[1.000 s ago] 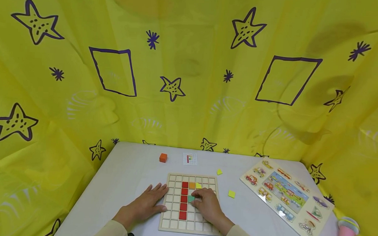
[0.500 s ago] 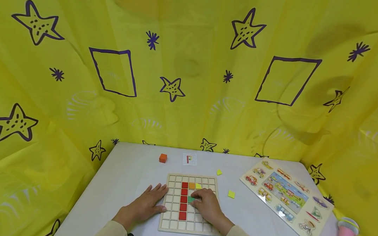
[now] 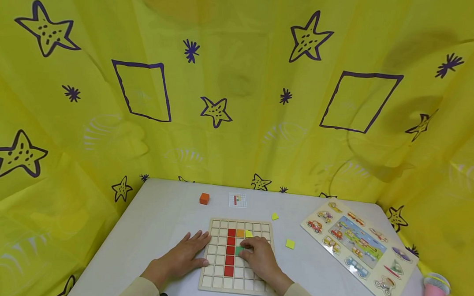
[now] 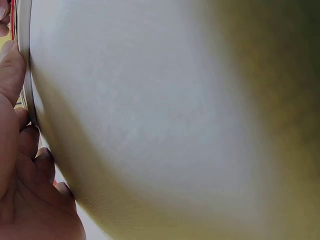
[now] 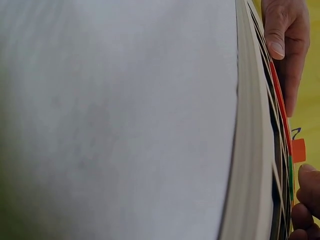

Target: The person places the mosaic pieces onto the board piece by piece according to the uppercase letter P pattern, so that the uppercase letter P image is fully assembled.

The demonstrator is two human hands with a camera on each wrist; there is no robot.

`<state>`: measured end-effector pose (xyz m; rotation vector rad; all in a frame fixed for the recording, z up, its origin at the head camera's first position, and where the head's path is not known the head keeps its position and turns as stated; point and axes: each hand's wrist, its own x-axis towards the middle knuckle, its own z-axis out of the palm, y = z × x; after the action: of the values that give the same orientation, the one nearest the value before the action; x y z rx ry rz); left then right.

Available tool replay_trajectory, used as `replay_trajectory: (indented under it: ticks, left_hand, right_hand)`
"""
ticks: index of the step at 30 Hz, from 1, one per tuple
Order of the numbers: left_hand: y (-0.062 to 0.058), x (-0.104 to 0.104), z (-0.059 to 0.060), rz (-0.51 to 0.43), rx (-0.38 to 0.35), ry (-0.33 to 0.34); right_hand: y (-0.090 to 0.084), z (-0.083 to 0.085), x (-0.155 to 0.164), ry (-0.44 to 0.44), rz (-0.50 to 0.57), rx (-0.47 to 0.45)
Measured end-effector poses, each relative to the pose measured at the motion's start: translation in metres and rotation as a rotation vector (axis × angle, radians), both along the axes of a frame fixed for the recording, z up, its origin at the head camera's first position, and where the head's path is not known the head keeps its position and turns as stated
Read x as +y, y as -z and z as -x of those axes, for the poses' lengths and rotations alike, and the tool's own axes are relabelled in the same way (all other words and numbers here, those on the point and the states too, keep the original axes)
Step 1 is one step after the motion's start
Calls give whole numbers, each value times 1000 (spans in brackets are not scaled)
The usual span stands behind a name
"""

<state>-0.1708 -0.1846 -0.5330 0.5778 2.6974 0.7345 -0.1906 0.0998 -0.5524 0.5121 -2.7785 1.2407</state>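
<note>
Green tile sits on the grid board mid-table, just right of the red column; right hand pinches it w/ curled fingertips. Left hand lies flat, fingers spread, pressing the board's 9 o'clock edge. Loose yellow tiles at 3 and 1 o'clock, orange cube at 11. Vehicle puzzle fills the right side; bare tabletop left of the board.

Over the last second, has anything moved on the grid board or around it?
Nothing visibly changed. The right hand still rests on the grid board with its fingertips at the green tile; the left hand still lies flat at the board's left edge. The red column, orange cube and loose yellow tiles stayed put.
</note>
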Motion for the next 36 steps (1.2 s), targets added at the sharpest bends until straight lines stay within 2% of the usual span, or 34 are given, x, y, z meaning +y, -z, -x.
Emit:
replay_trajectory:
  ticks: [10, 20, 24, 27, 36]
  left_hand:
    - [1, 0, -1, -2, -2, 0]
    - [1, 0, 0, 6, -9, -9]
    - [1, 0, 0, 7, -11, -12]
    - [1, 0, 1, 6, -10, -14]
    - [0, -1, 1, -14, -5, -1]
  right_hand:
    - [-7, 0, 4, 16, 104, -88]
    - [-13, 8, 17, 51, 221, -161]
    - [-15, 13, 24, 82, 251, -164]
    - [-16, 17, 29, 98, 246, -138]
    - [-23, 29, 44, 130, 246, -144]
